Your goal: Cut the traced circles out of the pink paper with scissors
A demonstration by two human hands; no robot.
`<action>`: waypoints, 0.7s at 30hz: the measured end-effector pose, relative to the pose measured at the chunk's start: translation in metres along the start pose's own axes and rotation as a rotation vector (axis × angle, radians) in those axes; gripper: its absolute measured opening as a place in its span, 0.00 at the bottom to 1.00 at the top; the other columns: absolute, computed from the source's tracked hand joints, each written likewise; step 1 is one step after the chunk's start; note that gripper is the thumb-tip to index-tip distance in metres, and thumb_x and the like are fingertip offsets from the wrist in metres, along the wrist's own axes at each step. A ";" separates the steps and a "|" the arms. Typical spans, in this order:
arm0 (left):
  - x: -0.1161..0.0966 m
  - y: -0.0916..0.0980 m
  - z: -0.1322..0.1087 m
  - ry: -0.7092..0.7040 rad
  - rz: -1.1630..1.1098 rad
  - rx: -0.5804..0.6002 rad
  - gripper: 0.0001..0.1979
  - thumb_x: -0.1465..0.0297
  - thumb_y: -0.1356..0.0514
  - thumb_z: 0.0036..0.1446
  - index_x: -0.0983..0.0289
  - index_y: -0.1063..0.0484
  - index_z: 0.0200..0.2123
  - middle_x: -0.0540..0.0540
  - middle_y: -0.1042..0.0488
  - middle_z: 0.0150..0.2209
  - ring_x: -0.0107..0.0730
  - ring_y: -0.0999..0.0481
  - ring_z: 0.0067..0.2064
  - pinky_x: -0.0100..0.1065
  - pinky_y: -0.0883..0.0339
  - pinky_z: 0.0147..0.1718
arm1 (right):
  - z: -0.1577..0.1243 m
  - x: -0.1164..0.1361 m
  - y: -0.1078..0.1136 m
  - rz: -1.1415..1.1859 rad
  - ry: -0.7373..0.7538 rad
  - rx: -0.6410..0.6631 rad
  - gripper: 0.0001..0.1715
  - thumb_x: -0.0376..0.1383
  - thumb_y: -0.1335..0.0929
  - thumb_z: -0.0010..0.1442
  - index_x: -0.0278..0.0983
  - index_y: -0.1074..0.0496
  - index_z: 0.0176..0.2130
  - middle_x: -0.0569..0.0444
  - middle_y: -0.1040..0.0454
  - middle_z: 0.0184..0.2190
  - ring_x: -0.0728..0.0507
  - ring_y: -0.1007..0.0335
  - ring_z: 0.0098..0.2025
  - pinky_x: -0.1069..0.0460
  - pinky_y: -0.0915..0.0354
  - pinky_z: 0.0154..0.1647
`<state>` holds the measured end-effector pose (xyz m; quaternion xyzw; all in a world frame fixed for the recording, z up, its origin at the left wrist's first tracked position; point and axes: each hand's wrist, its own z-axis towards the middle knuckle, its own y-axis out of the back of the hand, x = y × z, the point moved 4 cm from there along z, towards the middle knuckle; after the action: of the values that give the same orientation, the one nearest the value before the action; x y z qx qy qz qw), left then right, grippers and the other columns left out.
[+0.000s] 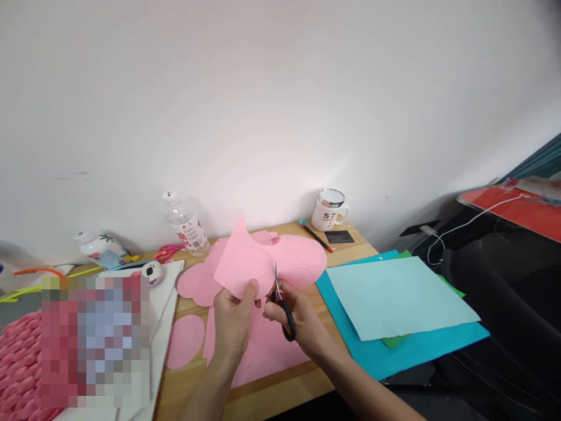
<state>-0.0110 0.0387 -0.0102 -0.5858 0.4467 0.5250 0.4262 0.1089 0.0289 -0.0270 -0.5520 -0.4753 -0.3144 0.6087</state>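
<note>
My left hand (234,316) pinches a sheet of pink paper (243,266) by its lower edge, thumb on top. A faint curved pencil line shows on that sheet, and a pointed corner sticks up at its top. In my right hand (295,318) are black-handled scissors (287,321), their blades pointing up at the sheet's right edge. Whether the blades are parted is hard to make out. Beneath both hands lie more pink pieces, among them a rounded, lobed shape (197,283) and a loose oval (186,342) on the wooden table (245,403).
At the back stand a clear plastic bottle (186,225) and a white mug (328,211). A pencil (319,238) and a black card (340,237) lie near the mug. Pink scissors (169,251) rest left of the bottle. Pale blue paper (401,298) tops blue and green sheets at right.
</note>
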 end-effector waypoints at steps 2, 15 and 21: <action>0.001 0.000 0.000 0.002 0.015 0.007 0.14 0.65 0.38 0.47 0.65 0.33 0.15 0.49 0.29 0.17 0.27 0.32 0.20 0.27 0.38 0.21 | 0.000 0.001 0.000 0.002 -0.012 -0.010 0.19 0.39 0.24 0.45 0.36 0.35 0.27 0.62 0.39 0.20 0.53 0.51 0.22 0.56 0.54 0.22; -0.006 0.001 -0.002 0.028 0.038 -0.016 0.13 0.65 0.37 0.45 0.65 0.32 0.16 0.49 0.32 0.16 0.27 0.33 0.20 0.27 0.39 0.19 | -0.003 0.006 -0.002 -0.005 -0.042 -0.019 0.20 0.42 0.23 0.42 0.35 0.35 0.26 0.62 0.38 0.20 0.52 0.43 0.24 0.55 0.45 0.27; -0.004 0.002 -0.001 0.002 0.025 0.004 0.13 0.64 0.38 0.46 0.65 0.32 0.17 0.49 0.32 0.16 0.27 0.33 0.21 0.28 0.39 0.21 | -0.005 0.010 -0.003 -0.027 -0.038 -0.008 0.18 0.41 0.25 0.45 0.36 0.36 0.25 0.61 0.37 0.19 0.52 0.43 0.23 0.55 0.44 0.26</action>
<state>-0.0132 0.0373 -0.0064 -0.5797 0.4555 0.5289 0.4204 0.1105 0.0253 -0.0164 -0.5538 -0.4928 -0.3138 0.5932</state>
